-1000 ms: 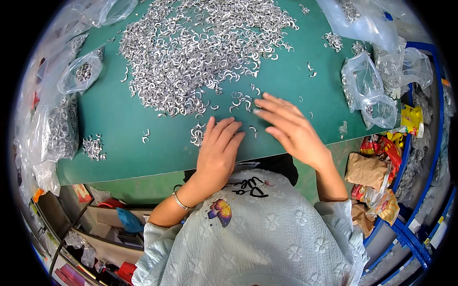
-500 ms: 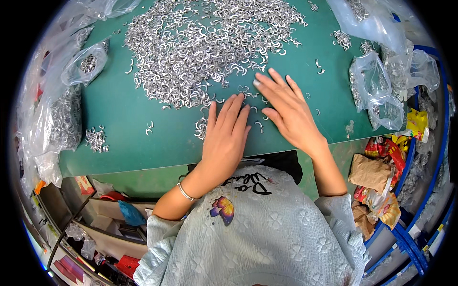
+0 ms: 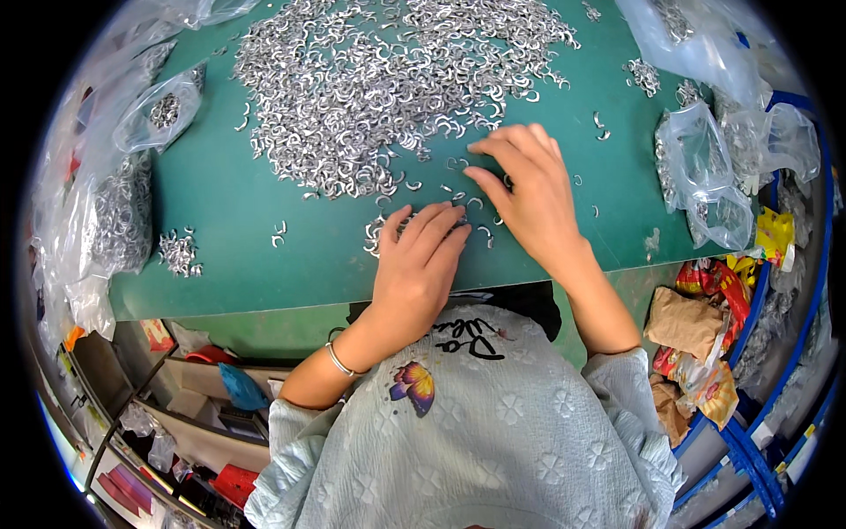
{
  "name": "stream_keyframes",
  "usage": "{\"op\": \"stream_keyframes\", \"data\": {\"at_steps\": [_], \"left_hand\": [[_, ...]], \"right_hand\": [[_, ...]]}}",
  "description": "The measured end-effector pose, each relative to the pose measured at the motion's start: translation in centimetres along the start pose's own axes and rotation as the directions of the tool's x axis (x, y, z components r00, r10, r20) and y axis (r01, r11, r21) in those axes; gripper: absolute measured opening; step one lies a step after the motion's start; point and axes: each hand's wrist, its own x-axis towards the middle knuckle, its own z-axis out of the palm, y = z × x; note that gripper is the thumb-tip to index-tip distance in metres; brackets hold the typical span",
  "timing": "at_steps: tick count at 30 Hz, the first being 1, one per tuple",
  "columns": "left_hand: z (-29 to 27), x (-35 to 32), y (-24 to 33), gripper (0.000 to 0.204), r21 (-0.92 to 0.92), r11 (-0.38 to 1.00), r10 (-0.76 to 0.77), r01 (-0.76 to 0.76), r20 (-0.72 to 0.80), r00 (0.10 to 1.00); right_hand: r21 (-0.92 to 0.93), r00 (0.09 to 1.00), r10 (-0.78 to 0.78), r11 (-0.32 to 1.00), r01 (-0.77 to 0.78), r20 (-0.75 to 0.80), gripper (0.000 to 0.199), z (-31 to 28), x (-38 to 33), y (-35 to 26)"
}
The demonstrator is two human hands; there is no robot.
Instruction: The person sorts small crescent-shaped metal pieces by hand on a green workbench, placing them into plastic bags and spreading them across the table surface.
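A wide heap of small silver C-shaped metal pieces [image 3: 352, 115] covers the far middle of the green tabletop [image 3: 229, 264]. My left hand [image 3: 416, 264] rests palm down near the table's front edge, its fingers slightly bent and apart over a small cluster of the same pieces [image 3: 374, 234], partly hidden beneath it. My right hand [image 3: 536, 198] is arched above the table to the right of the heap. Its fingers curl down and its thumb stands apart from them, with no piece visible between. A few loose pieces [image 3: 476, 203] lie between the two hands.
Clear plastic bags of metal pieces stand at the left [image 3: 119, 216] and right [image 3: 701, 167] table edges. Small piles lie at the left [image 3: 179, 253] and far right [image 3: 643, 78]. Below the right edge are brown paper and coloured wrappers [image 3: 683, 319] beside blue shelving [image 3: 749, 463].
My left hand has drawn back slightly toward me, its fingers bending more. My right hand's fingers have gone from stretched out to curled. The heap looks much the same.
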Motion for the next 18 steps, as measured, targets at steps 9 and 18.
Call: {"op": "stream_keyframes", "data": {"at_steps": [9,18], "left_hand": [[-0.4,-0.5,-0.8,0.03,-0.041,0.999,-0.025,0.021,-0.087,0.996],[-0.7,-0.5,-0.7,0.029,-0.016,0.997,-0.076,0.075,-0.145,0.986]], "right_hand": [[0.18,0.997,-0.025,0.984,0.011,0.076,0.007,0.3,-0.7,0.0],[0.021,0.984,-0.104,0.995,0.102,0.146,0.01,1.1,-0.2,-1.4]]}}
